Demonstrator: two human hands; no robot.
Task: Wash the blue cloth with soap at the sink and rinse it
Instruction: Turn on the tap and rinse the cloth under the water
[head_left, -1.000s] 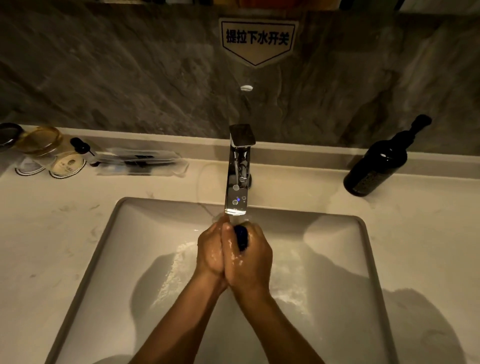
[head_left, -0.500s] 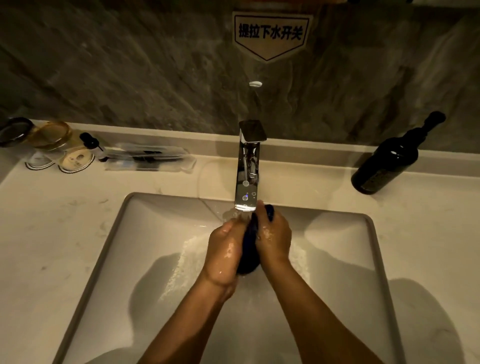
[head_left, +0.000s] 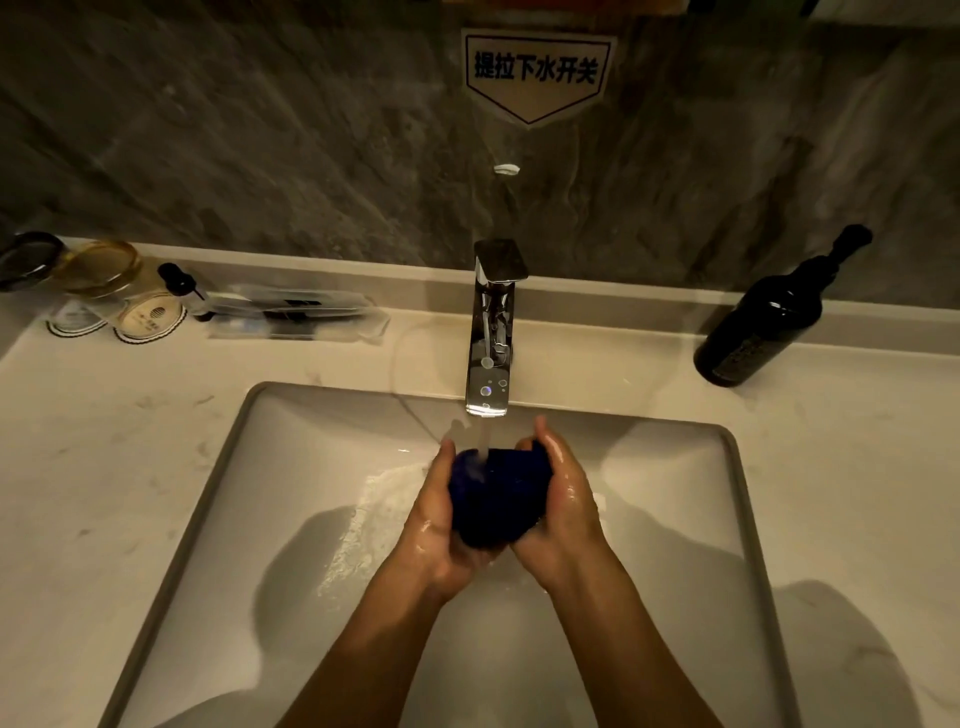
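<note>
While water from the faucet (head_left: 491, 332) runs onto the blue cloth (head_left: 498, 499), left hand (head_left: 441, 525) and right hand (head_left: 563, 506) clamp it from either side directly below the spout; rinsing looks under way, not finished.

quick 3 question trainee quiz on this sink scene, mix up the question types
1. True or false: water from the faucet is running onto the blue cloth.
2. Which hands hold the cloth? A) left hand only B) right hand only C) both
3. Fill in: the dark pump bottle stands on the counter to the ___ of the faucet.

Key: 1 true; 2 C; 3 right
</note>
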